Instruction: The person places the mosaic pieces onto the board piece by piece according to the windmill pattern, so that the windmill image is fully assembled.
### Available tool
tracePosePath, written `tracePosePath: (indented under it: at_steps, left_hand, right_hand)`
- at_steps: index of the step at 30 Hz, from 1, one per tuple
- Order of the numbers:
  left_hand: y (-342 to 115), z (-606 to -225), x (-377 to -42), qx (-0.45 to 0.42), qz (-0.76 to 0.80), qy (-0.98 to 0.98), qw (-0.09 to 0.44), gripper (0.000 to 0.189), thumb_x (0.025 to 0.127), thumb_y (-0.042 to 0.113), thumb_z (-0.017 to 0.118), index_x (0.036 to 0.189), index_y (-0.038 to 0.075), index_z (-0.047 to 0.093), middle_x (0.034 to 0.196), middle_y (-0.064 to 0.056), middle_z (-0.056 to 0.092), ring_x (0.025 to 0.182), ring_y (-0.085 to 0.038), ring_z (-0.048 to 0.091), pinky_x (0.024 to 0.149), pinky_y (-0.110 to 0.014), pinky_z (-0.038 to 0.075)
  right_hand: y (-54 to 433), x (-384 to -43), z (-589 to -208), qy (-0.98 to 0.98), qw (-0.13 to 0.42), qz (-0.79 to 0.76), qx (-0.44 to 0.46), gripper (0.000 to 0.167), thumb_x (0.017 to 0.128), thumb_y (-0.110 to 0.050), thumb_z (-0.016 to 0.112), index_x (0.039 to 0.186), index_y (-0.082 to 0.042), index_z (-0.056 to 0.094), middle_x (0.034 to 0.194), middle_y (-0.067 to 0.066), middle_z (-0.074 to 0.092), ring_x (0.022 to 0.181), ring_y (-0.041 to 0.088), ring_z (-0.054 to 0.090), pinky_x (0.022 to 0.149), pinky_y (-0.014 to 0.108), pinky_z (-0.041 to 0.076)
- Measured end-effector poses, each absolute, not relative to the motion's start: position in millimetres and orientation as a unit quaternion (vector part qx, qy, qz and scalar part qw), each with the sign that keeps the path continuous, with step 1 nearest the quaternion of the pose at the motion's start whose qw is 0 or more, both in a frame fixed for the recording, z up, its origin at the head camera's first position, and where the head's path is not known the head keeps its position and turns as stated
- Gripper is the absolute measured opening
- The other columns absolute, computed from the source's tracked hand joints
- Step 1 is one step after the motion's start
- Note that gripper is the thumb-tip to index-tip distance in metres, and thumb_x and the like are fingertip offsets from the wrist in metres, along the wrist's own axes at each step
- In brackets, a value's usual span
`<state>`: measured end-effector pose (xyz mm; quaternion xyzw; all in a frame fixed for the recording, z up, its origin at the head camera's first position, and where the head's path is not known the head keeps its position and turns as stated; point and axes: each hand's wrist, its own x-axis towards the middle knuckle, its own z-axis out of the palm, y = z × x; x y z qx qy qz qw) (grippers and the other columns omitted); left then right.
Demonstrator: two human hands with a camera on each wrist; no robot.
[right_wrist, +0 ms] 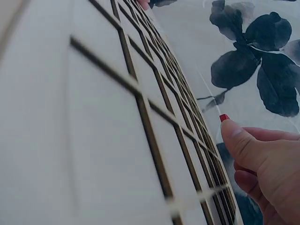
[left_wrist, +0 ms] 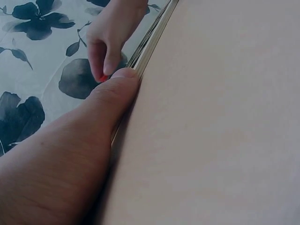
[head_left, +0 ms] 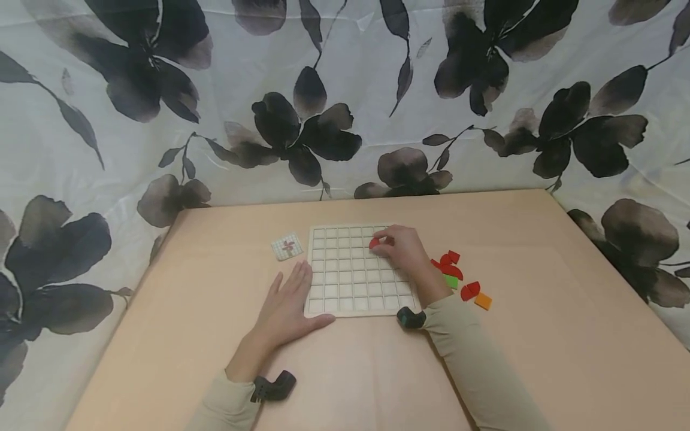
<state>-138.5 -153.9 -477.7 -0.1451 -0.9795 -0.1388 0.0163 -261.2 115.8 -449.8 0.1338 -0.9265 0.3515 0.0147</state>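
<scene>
A pale grid board (head_left: 345, 275) with raised dividers between square cells lies on the table. My right hand (head_left: 403, 248) is over its upper right part and pinches a small red piece (head_left: 374, 242) between thumb and fingertips. The right wrist view also shows this red piece (right_wrist: 224, 117) at the fingertips, above the board's grid. My left hand (head_left: 288, 302) rests along the board's left edge, its fingers straight and thumb spread toward the lower left corner. In the left wrist view the left thumb (left_wrist: 115, 93) lies against the board's edge (left_wrist: 152, 44).
Right of the board lie several loose red pieces (head_left: 451, 272), a green piece (head_left: 451, 281) and an orange square (head_left: 483, 301), partly behind the right forearm. A small gridded card with a red pattern (head_left: 287, 246) lies left of the board. Floral cloth (head_left: 345, 173) hangs behind the table.
</scene>
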Motion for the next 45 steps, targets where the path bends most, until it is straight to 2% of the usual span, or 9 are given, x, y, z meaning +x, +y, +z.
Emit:
tracePosePath:
  at_steps: [5, 12, 17, 31, 45]
  left_hand:
    - [-153, -479, -136, -0.139, -0.140, -0.980, 0.003, 0.115, 0.073, 0.084, 0.046, 0.152, 0.005, 0.016, 0.160, -0.007, 0.013, 0.149, -0.020, 0.009, 0.120, -0.050, 0.005]
    - [-155, -480, -137, -0.138, -0.133, -0.981, 0.007, 0.116, 0.072, 0.085, 0.045, 0.151, 0.004, 0.018, 0.159, -0.007, 0.013, 0.149, -0.020, 0.010, 0.119, -0.050, 0.007]
    - [-154, -479, -141, -0.141, -0.127, -0.982, 0.010, 0.116, 0.072, 0.085, 0.043, 0.151, 0.005, 0.018, 0.160, -0.006, 0.013, 0.149, -0.018, 0.009, 0.120, -0.049, 0.006]
    - [-156, -475, -142, -0.141, -0.130, -0.981, 0.003, 0.116, 0.073, 0.085, 0.045, 0.151, 0.004, 0.017, 0.160, -0.006, 0.013, 0.149, -0.018, 0.009, 0.120, -0.050, 0.006]
    - [-157, -474, -144, -0.140, -0.139, -0.980, 0.001, 0.116, 0.072, 0.085, 0.045, 0.152, 0.005, 0.018, 0.160, -0.005, 0.013, 0.149, -0.018, 0.009, 0.120, -0.049, 0.005]
  right_hand:
    - [100, -265, -456, -0.925, 0.028, 0.349, 0.150, 0.032, 0.080, -0.021, 0.077, 0.110, -0.012, 0.072, 0.103, 0.006, 0.071, 0.091, 0.022, 0.062, 0.084, 0.037, 0.052]
    - [85, -272, -460, -0.932, 0.046, 0.331, 0.142, 0.033, 0.080, -0.022, 0.077, 0.111, -0.012, 0.072, 0.111, 0.007, 0.070, 0.102, 0.022, 0.063, 0.092, 0.037, 0.051]
    - [82, -277, -461, -0.933, 0.055, 0.325, 0.142, 0.033, 0.079, -0.019, 0.077, 0.110, -0.012, 0.072, 0.109, 0.006, 0.071, 0.102, 0.022, 0.065, 0.091, 0.036, 0.051]
    - [78, -277, -459, -0.934, 0.026, 0.318, 0.158, 0.034, 0.083, -0.018, 0.074, 0.116, -0.011, 0.070, 0.114, 0.007, 0.069, 0.110, 0.023, 0.062, 0.098, 0.037, 0.049]
    - [77, -278, -458, -0.932, 0.027, 0.323, 0.161, 0.030, 0.083, -0.016, 0.073, 0.113, -0.010, 0.071, 0.108, 0.008, 0.068, 0.102, 0.023, 0.062, 0.092, 0.038, 0.051]
